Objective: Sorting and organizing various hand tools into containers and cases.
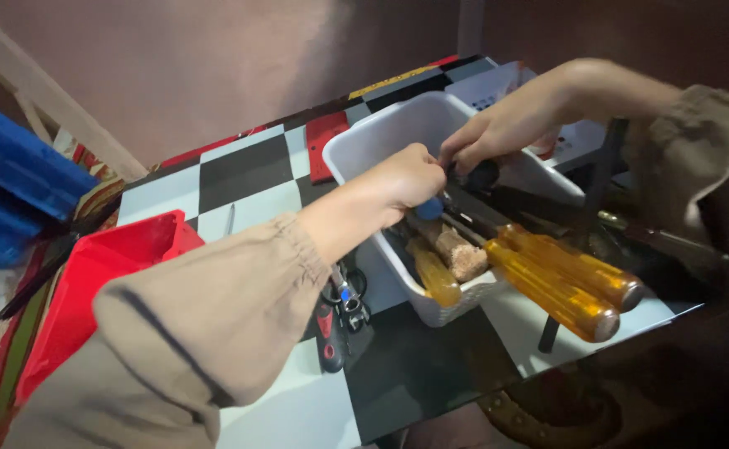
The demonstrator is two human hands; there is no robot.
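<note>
Over a white plastic basket (356, 145) on a black-and-white checkered table (240, 179), I watch both hands meet above a jumble of tools. My left hand (404, 176) is curled into a loose fist around a blue-tipped tool (429, 208), whose rounded end shows just below the knuckles. My right hand (497, 129) reaches in from the far side, its fingertips (452, 156) pinched together on something small and dark; what it is, I cannot tell. Both hands sit just above the basket's middle, nearly touching. I count three amber-handled screwdrivers: two long ones (560, 283) jutting over the basket's near rim, one shorter (435, 278) lying inside beside a wooden handle (456, 249). One pair of pliers (344, 312) lies on the table beside the basket, under my left forearm. One red tray (90, 274) stands to the left.
</note>
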